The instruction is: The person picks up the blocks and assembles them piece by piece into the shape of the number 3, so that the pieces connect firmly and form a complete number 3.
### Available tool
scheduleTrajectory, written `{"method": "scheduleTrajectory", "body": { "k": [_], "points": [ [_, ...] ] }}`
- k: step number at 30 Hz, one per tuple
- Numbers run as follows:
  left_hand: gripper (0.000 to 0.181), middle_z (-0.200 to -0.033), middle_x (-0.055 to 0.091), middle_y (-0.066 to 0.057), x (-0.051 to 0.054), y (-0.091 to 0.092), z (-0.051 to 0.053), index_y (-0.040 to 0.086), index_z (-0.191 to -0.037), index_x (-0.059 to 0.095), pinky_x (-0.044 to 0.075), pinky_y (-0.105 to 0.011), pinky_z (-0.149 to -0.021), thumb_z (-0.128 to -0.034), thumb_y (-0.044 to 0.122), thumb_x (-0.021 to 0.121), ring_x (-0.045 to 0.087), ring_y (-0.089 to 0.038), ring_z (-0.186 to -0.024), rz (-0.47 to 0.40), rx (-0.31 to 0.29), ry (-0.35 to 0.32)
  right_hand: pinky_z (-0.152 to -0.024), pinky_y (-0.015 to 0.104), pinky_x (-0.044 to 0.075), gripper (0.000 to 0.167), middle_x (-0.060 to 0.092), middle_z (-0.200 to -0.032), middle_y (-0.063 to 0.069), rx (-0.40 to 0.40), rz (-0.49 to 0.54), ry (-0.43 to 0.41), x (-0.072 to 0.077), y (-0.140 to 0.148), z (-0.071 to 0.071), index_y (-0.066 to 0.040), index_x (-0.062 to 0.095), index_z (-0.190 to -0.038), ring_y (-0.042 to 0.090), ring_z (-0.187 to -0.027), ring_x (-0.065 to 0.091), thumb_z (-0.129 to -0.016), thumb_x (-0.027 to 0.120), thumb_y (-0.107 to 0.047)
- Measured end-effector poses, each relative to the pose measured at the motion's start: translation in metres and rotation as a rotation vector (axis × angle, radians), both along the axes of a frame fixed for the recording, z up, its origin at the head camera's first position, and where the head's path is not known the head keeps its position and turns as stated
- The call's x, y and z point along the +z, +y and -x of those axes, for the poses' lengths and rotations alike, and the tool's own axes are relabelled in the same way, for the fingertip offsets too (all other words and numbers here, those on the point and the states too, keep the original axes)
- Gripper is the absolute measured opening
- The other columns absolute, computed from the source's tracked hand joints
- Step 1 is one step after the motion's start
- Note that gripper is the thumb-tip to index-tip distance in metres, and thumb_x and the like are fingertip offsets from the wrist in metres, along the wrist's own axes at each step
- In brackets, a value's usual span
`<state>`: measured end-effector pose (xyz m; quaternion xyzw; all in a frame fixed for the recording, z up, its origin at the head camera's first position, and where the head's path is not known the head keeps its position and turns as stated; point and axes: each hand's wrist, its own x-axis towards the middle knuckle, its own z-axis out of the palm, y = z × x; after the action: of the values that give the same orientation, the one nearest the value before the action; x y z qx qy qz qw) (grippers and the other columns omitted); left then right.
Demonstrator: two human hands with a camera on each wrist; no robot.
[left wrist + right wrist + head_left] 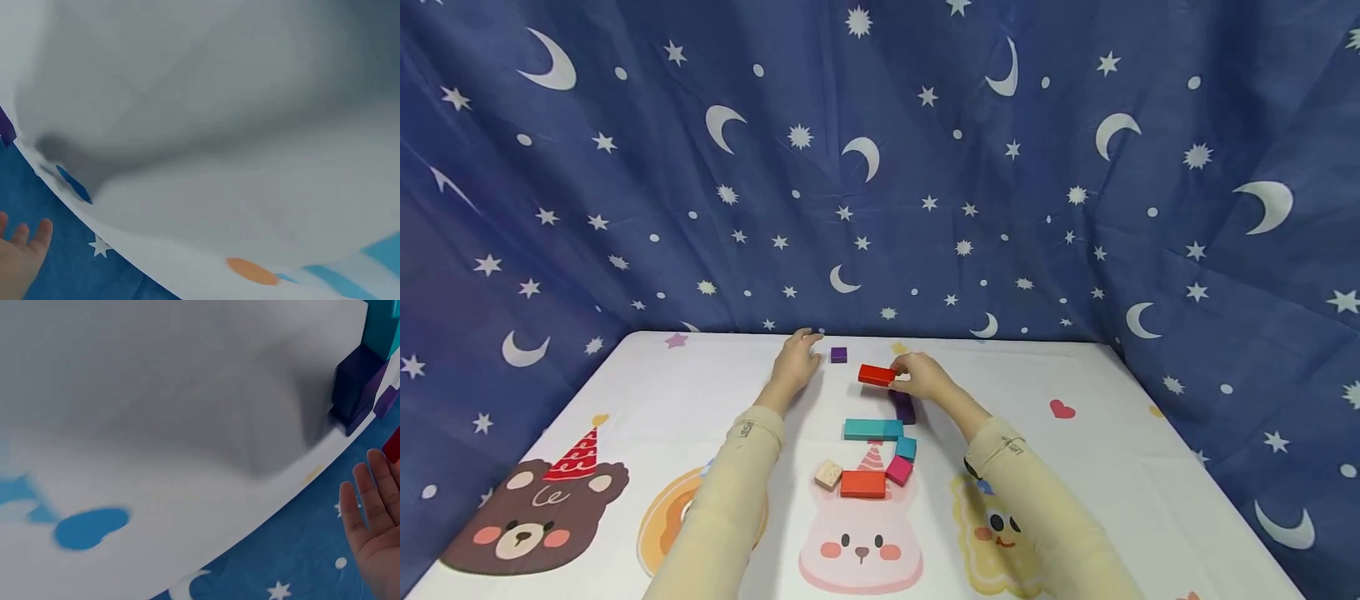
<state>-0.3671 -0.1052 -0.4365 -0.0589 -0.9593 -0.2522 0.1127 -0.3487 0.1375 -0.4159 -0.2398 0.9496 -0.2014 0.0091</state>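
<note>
My right hand [922, 377] pinches one end of a red rectangular block [876, 375], raised near the dark purple block [904, 407]. In the right wrist view, part of the red block [392, 447] shows by the fingertips of the right hand [381, 531]. To the left, my left hand [796, 362] holds nothing, its fingers loosely bent beside a small purple cube [838, 355] and apart from it. Only part of the left hand [22, 259] appears in the left wrist view.
Nearer on the white tablecloth [1000, 375] lie a long teal block [868, 429], a blue cube [906, 449], a magenta cube [899, 470], a second red block [862, 484] and a pale wooden cube [828, 474]. A blue star-patterned curtain [880, 208] hangs behind the table.
</note>
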Motion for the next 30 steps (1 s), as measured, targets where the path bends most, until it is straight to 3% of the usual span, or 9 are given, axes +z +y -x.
{"method": "scheduleTrajectory", "body": {
  "k": [9,12,14,18,20,22,23,27,30],
  "points": [
    [0.048,-0.148,0.034,-0.023,0.005,0.010,0.014,0.002,-0.137,0.046,0.028,-0.051,-0.112,-0.0898,-0.005,0.050,0.034,-0.044,-0.134,-0.027,-0.128,0.000,-0.087,0.040,0.053,0.028,0.070,-0.100,0.015,-0.035,0.131,0.060,0.008,0.031,-0.011,0.002,0.067,-0.105,0.028,-0.094,0.063,-0.083,0.070,-0.013],
    [0.048,-0.150,0.029,-0.023,-0.011,0.012,0.027,0.006,-0.139,0.045,0.023,-0.052,-0.114,-0.0921,-0.002,0.049,0.028,-0.043,-0.138,-0.058,-0.189,-0.033,-0.085,0.038,0.054,0.029,0.070,-0.100,0.016,-0.049,0.211,0.049,0.003,0.039,-0.016,0.004,0.067,-0.106,0.027,-0.093,0.064,-0.082,0.070,-0.012],
    [0.046,-0.153,0.023,-0.021,-0.051,0.007,0.058,0.014,-0.142,0.042,0.017,-0.051,-0.116,-0.0967,0.010,0.047,0.021,-0.043,-0.140,-0.060,-0.251,-0.006,-0.085,0.037,0.054,0.029,0.070,-0.100,0.016,-0.054,0.259,0.035,0.000,0.044,-0.020,0.005,0.066,-0.105,0.027,-0.092,0.064,-0.082,0.070,-0.011],
    [0.048,-0.156,0.018,-0.019,-0.143,-0.004,0.145,0.023,-0.145,0.037,0.015,-0.050,-0.117,-0.0981,0.023,0.047,0.016,-0.043,-0.141,0.052,-0.306,0.039,-0.084,0.038,0.055,0.030,0.070,-0.100,0.018,-0.058,0.338,0.032,-0.003,0.053,-0.028,0.006,0.066,-0.105,0.028,-0.090,0.066,-0.081,0.071,-0.011],
    [0.050,-0.156,0.019,-0.018,-0.164,-0.007,0.170,0.024,-0.146,0.036,0.015,-0.049,-0.117,-0.0977,0.021,0.048,0.016,-0.043,-0.141,0.096,-0.294,0.000,-0.083,0.039,0.055,0.029,0.070,-0.099,0.019,-0.066,0.372,0.039,-0.002,0.056,-0.031,0.007,0.066,-0.105,0.029,-0.089,0.066,-0.081,0.071,-0.010],
    [0.050,-0.153,0.029,-0.016,-0.161,-0.004,0.168,0.024,-0.143,0.041,0.020,-0.045,-0.116,-0.0948,0.011,0.048,0.026,-0.041,-0.139,0.122,-0.275,-0.020,-0.083,0.040,0.055,0.029,0.070,-0.099,0.020,-0.081,0.401,0.042,-0.001,0.060,-0.034,0.007,0.065,-0.105,0.029,-0.088,0.066,-0.081,0.071,-0.009],
    [0.050,-0.151,0.033,-0.015,-0.148,-0.001,0.155,0.024,-0.142,0.043,0.020,-0.044,-0.117,-0.0944,0.007,0.046,0.029,-0.039,-0.138,0.117,-0.268,-0.048,-0.083,0.040,0.055,0.028,0.070,-0.098,0.020,-0.090,0.412,0.040,-0.001,0.062,-0.035,0.007,0.065,-0.104,0.029,-0.088,0.065,-0.081,0.071,-0.008],
    [0.048,-0.139,0.049,-0.015,-0.067,0.018,0.081,0.014,-0.132,0.055,0.030,-0.042,-0.113,-0.0888,-0.007,0.049,0.043,-0.034,-0.131,0.130,-0.206,-0.207,-0.083,0.039,0.055,0.026,0.069,-0.096,0.020,-0.116,0.453,0.015,-0.003,0.069,-0.035,0.007,0.065,-0.102,0.027,-0.085,0.065,-0.080,0.071,-0.006],
    [0.042,-0.133,0.053,-0.020,-0.017,0.029,0.033,0.004,-0.128,0.058,0.034,-0.044,-0.110,-0.0891,-0.009,0.049,0.046,-0.036,-0.128,0.183,-0.199,-0.234,-0.080,0.037,0.056,0.025,0.070,-0.093,0.019,-0.138,0.471,-0.001,-0.006,0.073,-0.032,0.006,0.066,-0.099,0.025,-0.081,0.065,-0.080,0.072,-0.007]
  ]
}}
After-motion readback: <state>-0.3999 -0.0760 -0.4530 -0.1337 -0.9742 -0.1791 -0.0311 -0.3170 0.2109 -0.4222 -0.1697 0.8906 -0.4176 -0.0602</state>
